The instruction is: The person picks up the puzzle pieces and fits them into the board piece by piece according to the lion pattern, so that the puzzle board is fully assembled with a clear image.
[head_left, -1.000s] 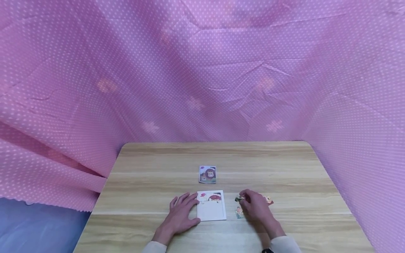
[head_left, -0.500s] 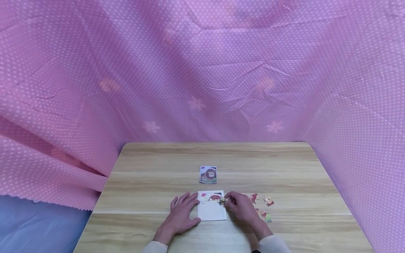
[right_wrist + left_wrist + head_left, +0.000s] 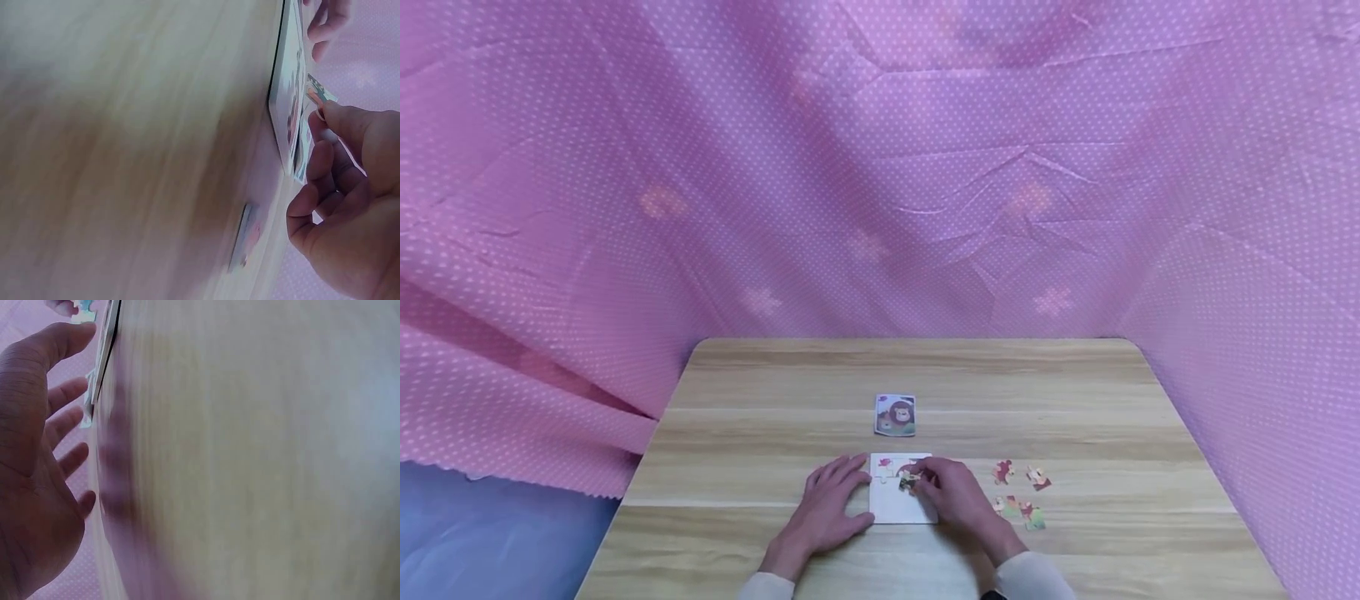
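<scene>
A white puzzle tray (image 3: 891, 507) lies on the table with a few fitted pieces along its far side, showing a pink flower and a lion's brown mane. My left hand (image 3: 829, 507) rests at the tray's left edge, fingers extended and thumb apart. In the left wrist view, the left hand's fingers (image 3: 64, 395) reach the tray's side. Between thumb and forefinger my right hand (image 3: 961, 504) pinches a green-and-orange puzzle piece (image 3: 908, 481), held over the tray's middle just below the fitted pieces. The right wrist view shows this piece (image 3: 319, 90) tilted at the fingertips.
A lion picture card (image 3: 895, 415) lies beyond the tray. Several loose puzzle pieces (image 3: 1003, 472) are spread right of the tray, beside my right forearm. A pink dotted curtain (image 3: 880, 183) hangs behind the wooden table (image 3: 760, 400) and along its sides.
My right hand picked the puzzle piece up from the loose ones at the right and carried it left over the tray. The left hand has stayed at the tray's edge.
</scene>
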A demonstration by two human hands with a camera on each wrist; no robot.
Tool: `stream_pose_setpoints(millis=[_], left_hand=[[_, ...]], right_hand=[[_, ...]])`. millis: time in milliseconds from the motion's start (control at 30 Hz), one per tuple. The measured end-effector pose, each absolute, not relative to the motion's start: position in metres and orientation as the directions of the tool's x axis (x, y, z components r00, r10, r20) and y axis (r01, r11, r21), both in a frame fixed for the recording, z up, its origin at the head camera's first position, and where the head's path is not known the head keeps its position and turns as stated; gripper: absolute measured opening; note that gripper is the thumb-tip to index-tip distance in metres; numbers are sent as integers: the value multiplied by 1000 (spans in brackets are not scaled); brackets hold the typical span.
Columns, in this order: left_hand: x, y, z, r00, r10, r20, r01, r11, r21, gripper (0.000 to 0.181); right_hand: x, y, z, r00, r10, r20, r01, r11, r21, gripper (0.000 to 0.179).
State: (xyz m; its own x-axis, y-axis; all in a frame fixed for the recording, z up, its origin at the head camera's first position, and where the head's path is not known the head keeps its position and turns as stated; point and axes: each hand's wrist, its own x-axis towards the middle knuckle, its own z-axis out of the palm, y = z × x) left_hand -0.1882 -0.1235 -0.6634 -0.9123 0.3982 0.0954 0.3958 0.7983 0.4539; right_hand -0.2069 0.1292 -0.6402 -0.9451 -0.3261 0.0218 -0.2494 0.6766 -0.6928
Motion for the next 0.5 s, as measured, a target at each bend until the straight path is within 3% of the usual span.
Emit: stream_pose_setpoints(millis=[500], left_hand=[[-187,-122,-662,-902,428,62,413,810,417,49]], right_hand=[[-216,104,-640,-906,-421,46,-351,685,-638,17]])
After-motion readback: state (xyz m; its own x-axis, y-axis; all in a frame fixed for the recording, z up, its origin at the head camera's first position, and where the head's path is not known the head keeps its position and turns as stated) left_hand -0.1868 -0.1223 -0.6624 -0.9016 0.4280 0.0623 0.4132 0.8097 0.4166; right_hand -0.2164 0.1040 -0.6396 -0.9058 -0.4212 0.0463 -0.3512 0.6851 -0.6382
